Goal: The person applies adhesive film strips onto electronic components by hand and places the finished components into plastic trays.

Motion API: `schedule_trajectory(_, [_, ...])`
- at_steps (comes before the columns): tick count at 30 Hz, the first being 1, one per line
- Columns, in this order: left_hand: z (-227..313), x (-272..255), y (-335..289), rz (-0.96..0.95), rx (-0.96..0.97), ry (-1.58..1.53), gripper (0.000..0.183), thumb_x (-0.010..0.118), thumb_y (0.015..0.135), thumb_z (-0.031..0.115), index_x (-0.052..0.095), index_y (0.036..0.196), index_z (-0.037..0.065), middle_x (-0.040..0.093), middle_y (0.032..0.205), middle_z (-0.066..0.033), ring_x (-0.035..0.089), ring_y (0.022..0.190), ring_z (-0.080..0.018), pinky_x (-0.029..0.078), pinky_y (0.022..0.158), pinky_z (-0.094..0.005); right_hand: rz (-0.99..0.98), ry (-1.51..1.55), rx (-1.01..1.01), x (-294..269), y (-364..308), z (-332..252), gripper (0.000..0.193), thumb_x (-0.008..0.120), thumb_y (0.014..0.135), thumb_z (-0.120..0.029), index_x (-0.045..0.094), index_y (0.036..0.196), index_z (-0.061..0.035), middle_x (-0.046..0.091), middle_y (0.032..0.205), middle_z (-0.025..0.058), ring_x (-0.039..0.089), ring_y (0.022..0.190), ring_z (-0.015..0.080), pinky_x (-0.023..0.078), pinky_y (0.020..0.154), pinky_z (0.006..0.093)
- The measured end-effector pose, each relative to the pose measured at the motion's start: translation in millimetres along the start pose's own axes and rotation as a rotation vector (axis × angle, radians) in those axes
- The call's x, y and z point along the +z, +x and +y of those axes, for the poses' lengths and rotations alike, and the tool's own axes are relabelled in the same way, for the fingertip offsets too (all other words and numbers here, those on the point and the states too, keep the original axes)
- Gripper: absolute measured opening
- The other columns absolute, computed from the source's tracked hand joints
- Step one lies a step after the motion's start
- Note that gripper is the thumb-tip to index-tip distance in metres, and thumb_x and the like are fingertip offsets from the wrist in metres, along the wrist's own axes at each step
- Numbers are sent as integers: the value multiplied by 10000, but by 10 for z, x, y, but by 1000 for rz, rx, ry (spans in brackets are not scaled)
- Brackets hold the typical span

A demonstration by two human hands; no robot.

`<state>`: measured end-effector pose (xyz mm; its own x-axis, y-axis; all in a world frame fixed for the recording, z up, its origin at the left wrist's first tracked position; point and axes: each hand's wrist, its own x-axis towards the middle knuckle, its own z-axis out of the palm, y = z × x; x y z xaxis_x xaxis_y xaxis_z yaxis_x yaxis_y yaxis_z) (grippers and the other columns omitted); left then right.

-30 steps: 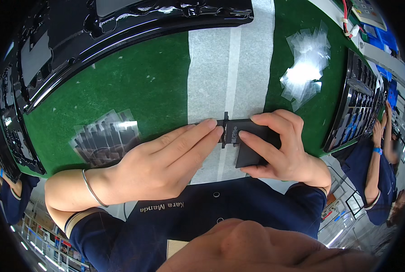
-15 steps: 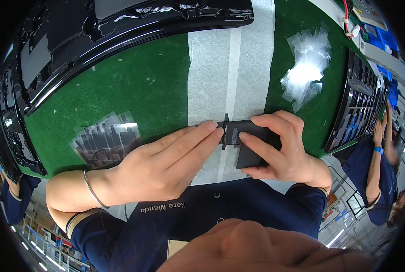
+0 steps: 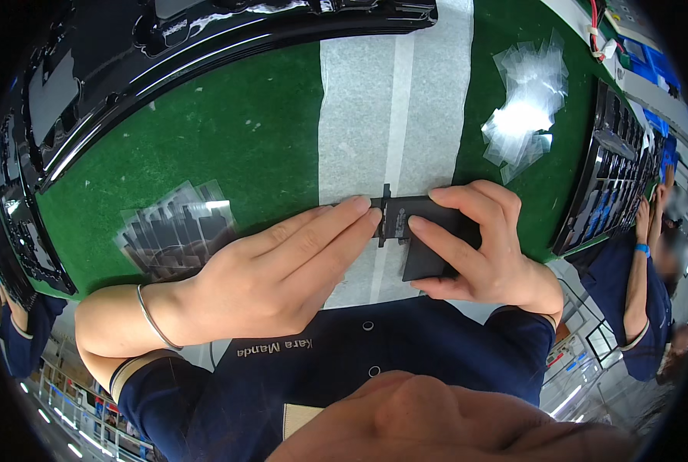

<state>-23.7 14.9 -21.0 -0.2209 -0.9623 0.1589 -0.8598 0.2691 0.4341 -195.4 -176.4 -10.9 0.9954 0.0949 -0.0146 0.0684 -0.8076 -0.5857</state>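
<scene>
A flat black battery (image 3: 430, 258), the kind used in phones, lies over the white paper strip near the table's front edge. Its left edge carries a narrow dark connector strip (image 3: 385, 219) with small tabs at both ends. My right hand (image 3: 490, 246) grips the battery, thumb and fingers at its far and near edges and the index finger bent onto its face. My left hand (image 3: 282, 269) has its fingers pressed together, their tips on the connector strip's left side. What lies under those fingertips is hidden.
Clear film pieces with dark shapes (image 3: 178, 231) lie left of my left hand. A pile of clear films (image 3: 525, 108) sits at the far right. Black moulded trays (image 3: 228, 58) stand at the back left, another tray (image 3: 602, 169) at the right. A co-worker's arm (image 3: 638, 269) shows beyond.
The battery and my hands keep nearly the same hold. The whole view has shifted slightly, with the table and trays a little higher in the picture.
</scene>
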Motion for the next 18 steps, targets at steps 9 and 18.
schedule_trajectory(9, [-8, 21, 14, 29, -10, -22, 253, 612, 696, 56, 614, 903, -88, 569, 1066, -163, 545, 1038, -296, 519, 838, -322, -16, 11, 17, -20, 2, 5, 557, 697, 557, -306, 618, 1066, -93, 478, 1147, 129, 416, 971, 286, 346, 812, 387])
schedule_trajectory(18, [22, 30, 37, 83, -8, 3, 267, 613, 677, 35, 606, 911, -93, 565, 1069, -170, 542, 1041, -309, 514, 825, -334, -86, 42, 45, -87, -4, -32, 573, 725, 534, -262, 614, 1077, -121, 420, 1205, 134, 389, 1023, 316, 343, 838, 407])
